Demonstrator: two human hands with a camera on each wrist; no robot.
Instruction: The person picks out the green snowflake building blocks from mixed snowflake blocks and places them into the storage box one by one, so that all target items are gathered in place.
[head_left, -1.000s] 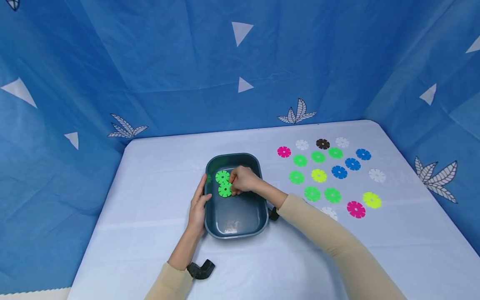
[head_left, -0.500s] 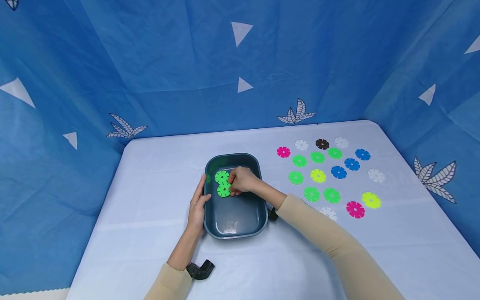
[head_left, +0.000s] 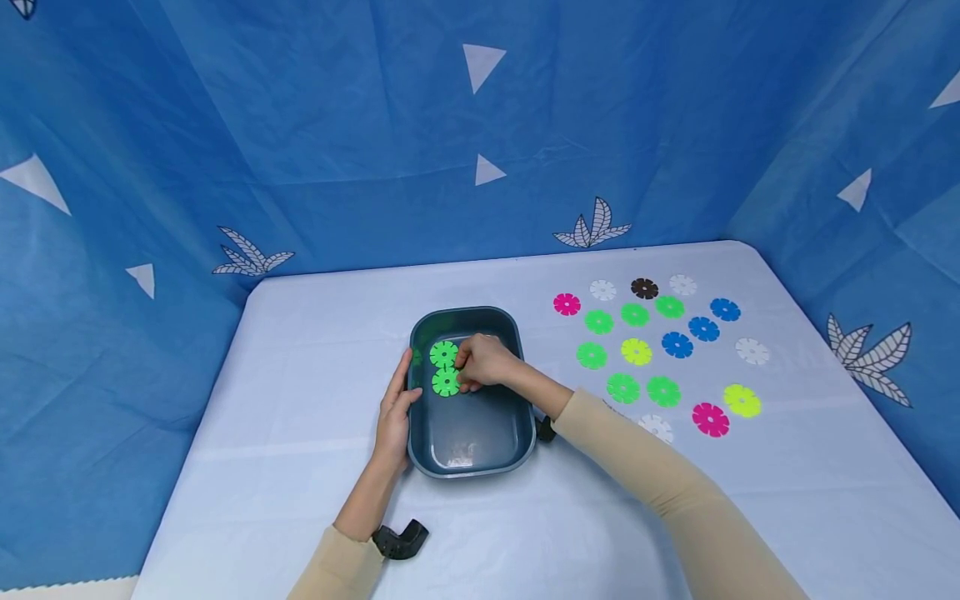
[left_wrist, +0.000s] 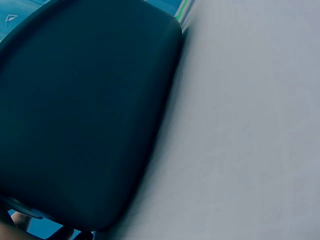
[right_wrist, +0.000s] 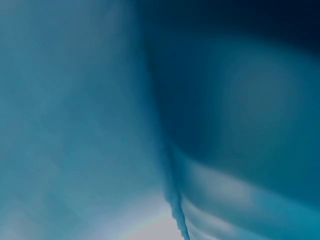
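Observation:
A dark teal plastic tray (head_left: 472,450) stands on the white cloth in the head view. My left hand (head_left: 394,417) grips its left side, thumb at the rim and fingers along the outer wall. In the left wrist view the tray's dark wall (left_wrist: 90,110) fills the left, with fingertips (left_wrist: 62,233) at its lower edge. Inside the tray are two green slotted discs, an upper disc (head_left: 444,354) and a lower disc (head_left: 446,382). My right hand (head_left: 486,362) reaches in, curled fingertips pinching the lower disc's right edge; the fingers partly hide the contact.
Right of the tray, loose slotted discs lie spread flat: several green discs (head_left: 622,388), several blue discs (head_left: 677,345), pink discs (head_left: 710,420), yellow discs (head_left: 742,401), white discs (head_left: 752,351) and a brown disc (head_left: 644,288). A blue curtain (head_left: 360,167) hangs behind the table.
The lower green disc has shifted slightly toward me and left, so it sits a little more apart from the upper disc. Both hands have hardly moved.

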